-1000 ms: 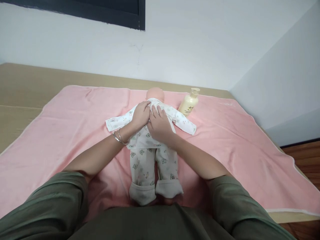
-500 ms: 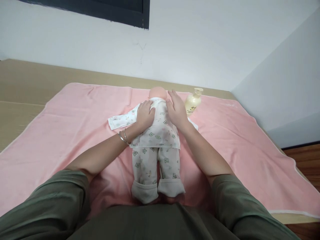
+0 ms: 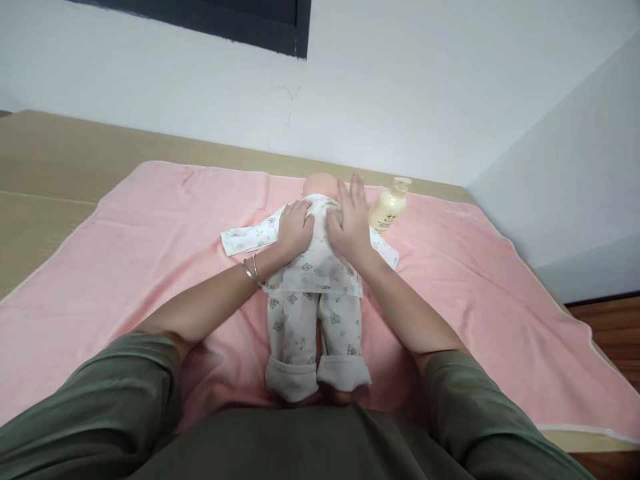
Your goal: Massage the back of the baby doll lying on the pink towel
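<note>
A doll (image 3: 321, 185) in a white patterned top (image 3: 316, 267) and matching trousers (image 3: 294, 327) lies on a pink blanket (image 3: 190, 213), its head away from me. My left hand (image 3: 296, 229) rests on the upper left of the top, fingers together over the shoulder. On the other side my right hand (image 3: 350, 223) is at the doll's right upper side, its fingers raised and spread and the thumb pointing inward. The doll's face does not show. A cream pump bottle (image 3: 389, 205) stands just right of my right hand.
Under the blanket is a tan surface (image 3: 55, 150) that meets a white wall (image 3: 200, 100) at the back. A dark frame (image 3: 300, 27) is on the wall. Brown wooden flooring (image 3: 607, 327) shows at the far right.
My right hand has lifted its fingers and spread them more, with its thumb slightly lower and further inward. My left hand stays on the top. The view has shifted slightly.
</note>
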`<state>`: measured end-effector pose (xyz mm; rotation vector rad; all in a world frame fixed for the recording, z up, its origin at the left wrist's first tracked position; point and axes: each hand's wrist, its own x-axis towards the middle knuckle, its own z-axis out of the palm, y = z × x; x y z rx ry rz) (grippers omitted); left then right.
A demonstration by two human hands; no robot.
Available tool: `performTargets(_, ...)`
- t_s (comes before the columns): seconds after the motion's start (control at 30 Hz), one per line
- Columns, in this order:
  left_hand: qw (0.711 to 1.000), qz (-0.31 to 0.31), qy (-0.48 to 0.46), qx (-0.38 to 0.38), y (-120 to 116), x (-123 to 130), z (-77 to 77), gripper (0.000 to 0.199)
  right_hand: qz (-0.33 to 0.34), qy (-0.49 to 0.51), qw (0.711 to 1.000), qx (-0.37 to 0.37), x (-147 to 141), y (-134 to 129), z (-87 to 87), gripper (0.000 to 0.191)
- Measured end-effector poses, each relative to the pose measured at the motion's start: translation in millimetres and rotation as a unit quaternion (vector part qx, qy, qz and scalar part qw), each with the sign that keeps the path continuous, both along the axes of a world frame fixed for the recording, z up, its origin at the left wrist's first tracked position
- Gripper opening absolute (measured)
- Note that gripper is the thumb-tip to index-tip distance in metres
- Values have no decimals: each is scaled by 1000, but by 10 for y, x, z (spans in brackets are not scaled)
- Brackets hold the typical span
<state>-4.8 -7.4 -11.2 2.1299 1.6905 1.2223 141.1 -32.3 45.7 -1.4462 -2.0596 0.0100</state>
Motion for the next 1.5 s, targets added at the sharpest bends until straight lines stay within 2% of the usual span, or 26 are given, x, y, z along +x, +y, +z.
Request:
performTargets(0.07, 1000, 1, 2, -1, -4, 0, 9, 43, -52, 4, 998, 35, -16, -72, 43, 67)
performTargets(0.13, 1000, 2, 6, -2, -5, 0, 16, 43, -71, -5, 997, 37, -47, -95, 5, 70)
performTargets(0.2, 1000, 5, 10, -5, -1, -1, 19, 43, -31, -32, 999, -12, -72, -53, -87, 67)
performTargets(0.27, 1000, 3, 16, -8, 2, -2, 18, 44, 37, -61, 994, -88, -73, 18, -173, 60)
performTargets(0.33, 1000, 1, 19, -10, 2, -4, 15, 44, 67, -59, 988, -128, -55, 67, -205, 58)
performTargets(0.37, 1000, 1, 20, -10, 2, -4, 13, 45, 62, -46, 990, -120, -44, 74, -200, 60)
performTargets(0.47, 1000, 2, 15, -9, -2, -3, 11, 44, 15, -7, 999, -29, -24, 40, -144, 69)
performTargets(0.53, 1000, 0, 10, -9, -4, -4, 13, 44, 4, -11, 1000, 3, -26, 20, -124, 73)
performTargets(0.67, 1000, -11, 5, -10, -8, -10, 25, 43, 83, -78, 987, -109, -33, 49, -157, 63)
performTargets(0.73, 1000, -16, 0, -7, -9, -11, 26, 43, 95, -73, 984, -133, -28, 54, -161, 63)
performTargets(0.93, 1000, -10, -19, -5, 0, -2, 10, 44, 1, 9, 1000, 12, -17, -22, -79, 68)
performTargets(1.0, 1000, -17, -22, -6, 2, -3, 8, 44, 29, -11, 999, -19, -21, -7, -101, 65)
performTargets(1.1, 999, -24, -32, -13, 3, -10, 6, 43, 110, -70, 986, -107, -26, 56, -177, 61)
performTargets(1.2, 999, -23, -44, -15, 4, -19, 6, 44, 138, -74, 979, -133, -9, 98, -194, 61)
performTargets(1.27, 998, -27, -48, -18, 7, -24, 14, 45, 165, -49, 976, -136, 26, 100, -131, 61)
performTargets(1.37, 997, -23, -63, -45, 16, -22, 60, 47, 199, 11, 972, -128, 134, 88, 63, 63)
performTargets(1.5, 983, -2, -133, -128, 25, 33, 235, 53, 169, 73, 980, -80, 380, 112, 377, 68)
